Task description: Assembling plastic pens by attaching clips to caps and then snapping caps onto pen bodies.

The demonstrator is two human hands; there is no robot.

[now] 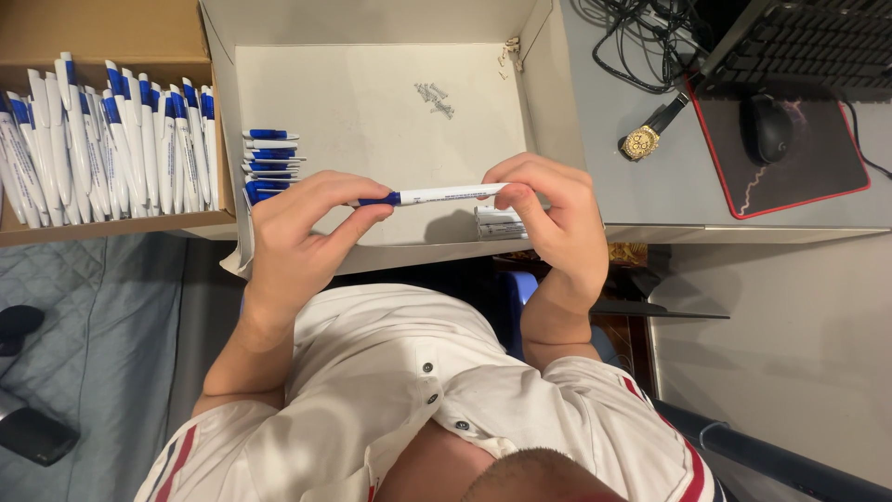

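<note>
The left hand (302, 228) pinches the blue end of a white-and-blue pen (437, 195), which lies level, its long axis running straight across to the right hand (548, 214). That hand grips the white end, so the pen spans both, equally near, above the open white cardboard box (372, 121).

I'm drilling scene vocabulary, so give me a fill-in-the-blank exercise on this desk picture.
1. Both hands, left hand and right hand, hold one ____.
2. The pen has a white barrel and a ____ end.
3. The mouse sits on a ____.
4. Left of the mat lies a gold ____.

Missing: pen; blue; mat; watch
</note>
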